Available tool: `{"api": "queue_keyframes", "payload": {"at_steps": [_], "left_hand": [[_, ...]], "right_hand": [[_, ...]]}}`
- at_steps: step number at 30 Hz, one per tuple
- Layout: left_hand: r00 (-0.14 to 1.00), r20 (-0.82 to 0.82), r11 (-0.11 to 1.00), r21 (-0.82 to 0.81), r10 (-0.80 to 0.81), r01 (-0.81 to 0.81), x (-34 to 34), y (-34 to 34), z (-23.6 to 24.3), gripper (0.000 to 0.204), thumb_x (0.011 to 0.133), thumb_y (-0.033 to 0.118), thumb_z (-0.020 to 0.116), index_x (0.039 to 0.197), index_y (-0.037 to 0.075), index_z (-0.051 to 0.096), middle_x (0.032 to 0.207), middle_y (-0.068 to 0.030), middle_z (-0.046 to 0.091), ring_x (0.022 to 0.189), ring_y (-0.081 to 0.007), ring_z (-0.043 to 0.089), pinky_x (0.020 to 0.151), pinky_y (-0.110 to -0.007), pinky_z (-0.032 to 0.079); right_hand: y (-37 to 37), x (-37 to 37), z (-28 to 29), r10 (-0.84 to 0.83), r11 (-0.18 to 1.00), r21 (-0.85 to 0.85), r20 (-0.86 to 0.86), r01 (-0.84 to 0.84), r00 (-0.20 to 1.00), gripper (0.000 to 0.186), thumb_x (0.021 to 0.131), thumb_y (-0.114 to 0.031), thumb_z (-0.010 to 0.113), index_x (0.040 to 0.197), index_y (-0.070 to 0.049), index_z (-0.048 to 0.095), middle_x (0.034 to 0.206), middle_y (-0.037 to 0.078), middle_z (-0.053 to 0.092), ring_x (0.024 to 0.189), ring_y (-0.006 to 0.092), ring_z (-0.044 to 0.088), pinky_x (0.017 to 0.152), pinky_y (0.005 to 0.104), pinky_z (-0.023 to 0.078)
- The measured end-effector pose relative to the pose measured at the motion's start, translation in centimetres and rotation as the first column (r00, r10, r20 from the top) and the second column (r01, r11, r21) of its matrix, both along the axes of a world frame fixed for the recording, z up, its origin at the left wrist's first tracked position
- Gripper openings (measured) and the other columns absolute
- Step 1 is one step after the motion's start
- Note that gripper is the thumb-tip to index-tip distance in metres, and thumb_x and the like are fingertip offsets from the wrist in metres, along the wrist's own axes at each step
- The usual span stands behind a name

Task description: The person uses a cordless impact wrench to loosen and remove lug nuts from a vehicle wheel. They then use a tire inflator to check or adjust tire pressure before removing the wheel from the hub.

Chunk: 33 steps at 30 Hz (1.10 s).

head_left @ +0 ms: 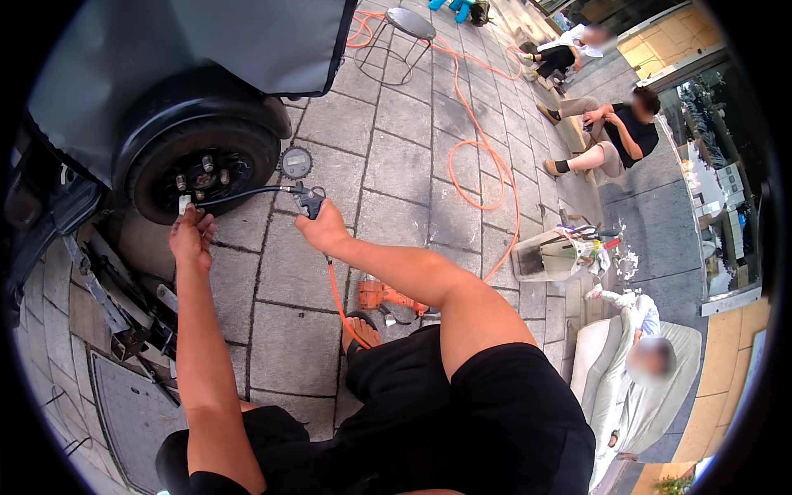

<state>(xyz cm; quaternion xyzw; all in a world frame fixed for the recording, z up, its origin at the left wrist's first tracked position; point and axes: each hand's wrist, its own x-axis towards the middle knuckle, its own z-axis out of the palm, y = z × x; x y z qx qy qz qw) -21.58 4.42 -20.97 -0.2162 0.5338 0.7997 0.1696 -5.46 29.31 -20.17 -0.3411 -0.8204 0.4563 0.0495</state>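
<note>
A black wheel with a tyre [157,169] stands at the left, under a dark fender. At its rim my left hand [192,238] is closed, fingertips on a pale air chuck [185,203]. Whether the chuck sits on the valve cannot be made out. From the chuck a short black hose [239,195] runs to a tyre inflator gun [309,200], which my right hand [327,228] grips. A round gauge [295,162] with a grey display sits at the gun's far side. An orange air hose [336,293] leads down from the gun's handle, past my foot.
An orange power tool [388,298] lies on the paving by my foot. Metal brackets [111,301] stick out at the left. More orange hose [505,177] loops to the right, near a bin of odds and ends [549,256]. Behind stands a round stool [410,23]. Several people are at the right.
</note>
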Motion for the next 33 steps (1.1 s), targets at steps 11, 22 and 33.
{"api": "queue_keyframes", "payload": {"at_steps": [11, 22, 33], "left_hand": [[1.000, 0.003, 1.000, 0.013, 0.016, -0.016, -0.2, 0.0, -0.4, 0.023, 0.099, 0.026, 0.074, 0.111, 0.009, 0.063, 0.097, -0.0038, 0.073, 0.082, -0.0158, 0.074, 0.066, -0.028, 0.059], [1.000, -0.002, 0.999, 0.023, 0.024, -0.024, -0.3, 0.0, -0.5, 0.021, 0.098, 0.022, 0.074, 0.111, 0.009, 0.062, 0.097, -0.0048, 0.073, 0.085, -0.0171, 0.074, 0.068, -0.030, 0.060], [1.000, -0.007, 1.000, 0.018, 0.022, -0.022, -0.2, 0.2, -0.6, 0.022, 0.099, 0.023, 0.074, 0.113, 0.009, 0.063, 0.099, -0.0046, 0.073, 0.087, -0.0175, 0.074, 0.069, -0.029, 0.059]], "right_hand": [[0.1, -0.1, -0.2, 0.011, 0.999, 0.045, -0.010, -0.011, 1.000, 0.048, 0.082, -0.028, 0.074, 0.109, 0.007, 0.057, 0.097, 0.024, 0.070, 0.092, 0.0333, 0.070, 0.084, 0.0434, 0.056], [0.1, 0.0, 0.0, 0.015, 0.999, 0.041, -0.017, -0.015, 1.000, 0.051, 0.082, -0.028, 0.075, 0.113, 0.008, 0.056, 0.099, 0.023, 0.070, 0.095, 0.0339, 0.070, 0.085, 0.0423, 0.056], [0.0, 0.3, 0.1, 0.015, 1.000, -0.005, -0.060, -0.016, 0.998, 0.073, 0.077, -0.047, 0.089, 0.112, 0.009, 0.057, 0.103, 0.021, 0.071, 0.097, 0.0286, 0.070, 0.086, 0.0400, 0.057]]}}
